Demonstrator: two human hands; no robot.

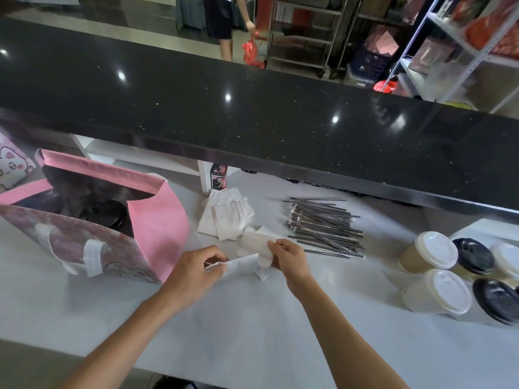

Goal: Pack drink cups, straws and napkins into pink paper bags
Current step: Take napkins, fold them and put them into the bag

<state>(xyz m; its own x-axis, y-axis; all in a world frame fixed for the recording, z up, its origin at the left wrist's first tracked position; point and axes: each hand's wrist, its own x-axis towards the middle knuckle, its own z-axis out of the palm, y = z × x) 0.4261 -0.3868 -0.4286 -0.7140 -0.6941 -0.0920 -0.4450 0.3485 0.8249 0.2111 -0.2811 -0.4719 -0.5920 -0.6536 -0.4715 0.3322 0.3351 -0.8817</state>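
Cups [500, 300] cut off at rt edge.

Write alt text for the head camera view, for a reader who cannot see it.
Two bare hands, left hand and right hand, each pinch white napkins over a white counter. An open pink paper bag with a black-lidded cup inside stands to the left; a napkin pile, wrapped straws and lidded cups lie right.

The paper bag [157, 220] is pink inside, its front printed in mottled pink and grey with a white cartoon cat. White napkins [224, 214], dark grey straws [323, 223], tan cups [412, 256] — lids white or black. The counter [252, 113] is black, speckled; the table [252, 318] — pale grey.
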